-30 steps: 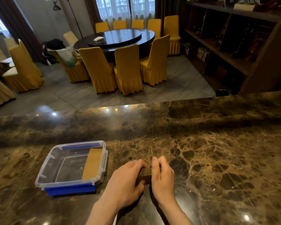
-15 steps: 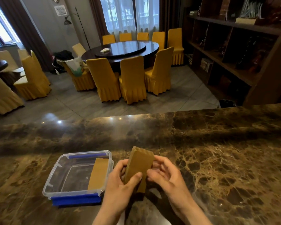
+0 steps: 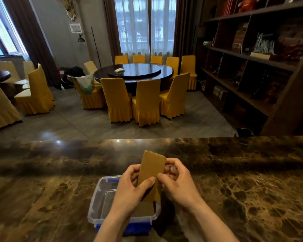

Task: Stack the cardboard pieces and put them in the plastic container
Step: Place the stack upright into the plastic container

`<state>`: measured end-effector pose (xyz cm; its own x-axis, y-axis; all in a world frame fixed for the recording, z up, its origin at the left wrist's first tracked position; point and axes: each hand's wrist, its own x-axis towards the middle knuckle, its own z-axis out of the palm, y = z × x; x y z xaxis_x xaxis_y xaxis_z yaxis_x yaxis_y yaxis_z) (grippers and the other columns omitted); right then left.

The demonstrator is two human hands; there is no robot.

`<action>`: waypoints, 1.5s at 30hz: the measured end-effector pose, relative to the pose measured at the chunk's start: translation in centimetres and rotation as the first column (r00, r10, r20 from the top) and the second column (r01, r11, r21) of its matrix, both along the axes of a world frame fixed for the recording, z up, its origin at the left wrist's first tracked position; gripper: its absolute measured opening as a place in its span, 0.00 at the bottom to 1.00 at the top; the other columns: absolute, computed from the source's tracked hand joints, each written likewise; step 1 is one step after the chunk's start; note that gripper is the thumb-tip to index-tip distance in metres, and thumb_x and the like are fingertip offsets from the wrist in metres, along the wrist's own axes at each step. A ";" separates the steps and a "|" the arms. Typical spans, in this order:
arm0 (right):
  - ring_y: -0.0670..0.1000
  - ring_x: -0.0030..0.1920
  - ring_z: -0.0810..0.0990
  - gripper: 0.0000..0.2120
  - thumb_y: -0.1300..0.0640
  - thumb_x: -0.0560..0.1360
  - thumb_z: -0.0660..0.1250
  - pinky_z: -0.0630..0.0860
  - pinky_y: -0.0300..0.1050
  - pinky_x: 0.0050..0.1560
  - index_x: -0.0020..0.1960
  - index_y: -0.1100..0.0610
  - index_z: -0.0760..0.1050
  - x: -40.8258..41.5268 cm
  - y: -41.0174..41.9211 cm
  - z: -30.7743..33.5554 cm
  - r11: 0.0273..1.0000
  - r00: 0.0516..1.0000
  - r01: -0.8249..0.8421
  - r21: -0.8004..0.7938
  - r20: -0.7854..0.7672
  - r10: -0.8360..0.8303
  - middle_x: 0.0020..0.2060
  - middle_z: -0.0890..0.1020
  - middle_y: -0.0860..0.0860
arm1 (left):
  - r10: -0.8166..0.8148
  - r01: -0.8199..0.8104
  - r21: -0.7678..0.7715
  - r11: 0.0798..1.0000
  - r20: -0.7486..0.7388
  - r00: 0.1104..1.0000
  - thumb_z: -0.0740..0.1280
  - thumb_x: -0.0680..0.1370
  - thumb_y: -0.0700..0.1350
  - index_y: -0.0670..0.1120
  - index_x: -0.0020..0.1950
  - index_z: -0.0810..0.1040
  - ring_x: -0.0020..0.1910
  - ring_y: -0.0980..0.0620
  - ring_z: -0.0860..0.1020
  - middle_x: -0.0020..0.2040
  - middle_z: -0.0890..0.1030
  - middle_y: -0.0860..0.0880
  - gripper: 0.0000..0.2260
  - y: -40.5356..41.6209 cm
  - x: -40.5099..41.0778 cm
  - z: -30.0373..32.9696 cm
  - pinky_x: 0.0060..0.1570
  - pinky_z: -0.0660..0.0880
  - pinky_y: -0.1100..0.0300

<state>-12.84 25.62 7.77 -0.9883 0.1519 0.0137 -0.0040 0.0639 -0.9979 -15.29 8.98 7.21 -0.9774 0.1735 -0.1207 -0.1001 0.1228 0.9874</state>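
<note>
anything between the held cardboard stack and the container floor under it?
Head view: both hands hold the cardboard stack above the plastic container. A cardboard piece already lies inside, beneath it; nothing else shows.

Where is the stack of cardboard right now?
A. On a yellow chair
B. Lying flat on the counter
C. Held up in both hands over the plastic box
C: both the left hand and right hand grip the cardboard stack upright above the plastic container.
</note>
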 end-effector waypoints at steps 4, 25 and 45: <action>0.50 0.48 0.87 0.12 0.62 0.79 0.70 0.82 0.38 0.41 0.60 0.52 0.73 -1.5 -3.4 -0.6 1.000 0.997 -0.002 0.015 0.074 0.001 0.51 0.85 0.53 | 0.031 -0.033 -0.039 0.999 -0.046 0.998 0.74 0.77 0.48 0.55 0.62 0.76 0.50 0.59 0.85 0.55 0.85 0.52 0.15 -3.9 -1.6 -0.2 0.40 0.83 0.65; 0.45 0.44 0.82 0.20 0.58 0.75 0.74 0.82 0.40 0.46 0.62 0.46 0.70 -3.7 -9.4 -5.9 0.866 0.937 -0.060 0.496 0.326 -0.122 0.43 0.82 0.48 | -0.020 0.027 -0.685 0.728 0.018 1.000 0.73 0.77 0.49 0.58 0.60 0.66 0.43 0.55 0.82 0.45 0.82 0.54 0.18 -8.1 -4.0 -5.3 0.44 0.81 0.57; 0.47 0.62 0.76 0.23 0.54 0.72 0.77 0.78 0.42 0.62 0.65 0.49 0.75 -3.7 -11.2 -8.2 0.712 0.947 0.002 0.702 0.228 -0.227 0.61 0.77 0.47 | -0.040 -0.006 -0.873 0.489 -0.029 0.999 0.69 0.79 0.51 0.52 0.64 0.74 0.51 0.53 0.83 0.53 0.84 0.51 0.14 -6.4 -3.4 -5.1 0.53 0.83 0.55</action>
